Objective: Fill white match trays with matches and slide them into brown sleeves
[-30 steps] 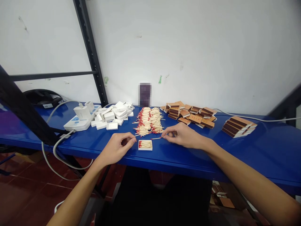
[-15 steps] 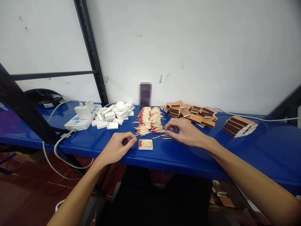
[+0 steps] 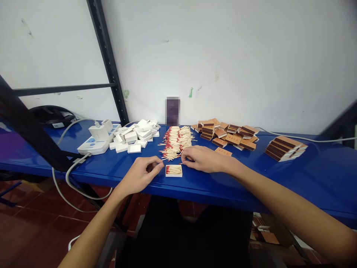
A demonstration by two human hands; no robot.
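- Right hand (image 3: 196, 159) is curled palm-down, thumb and fingertips drawn close together, at the near edge of the match pile (image 3: 177, 143); a loose match (image 3: 180, 163) shows at its tips, but whether it is pinched or merely touched is hidden.
- Left hand (image 3: 142, 174) is loosely curled, thumb and forefinger nearly meeting, just left of the white tray (image 3: 174, 175); no held thing is visible, though the fingers hide their inner side.
- That tray sits near the front edge of the blue surface (image 3: 223, 188), partly filled with matches, the visible red heads to the left.
- A careless nudge from either hand could tip the tray or push it over that edge, spilling its matches.
- A weak pinch could let the loose match roll or turn crosswise.
- The right wrist lies close in front of a brown sleeve (image 3: 223, 151); a backward sweep could knock it, or scatter the pile.
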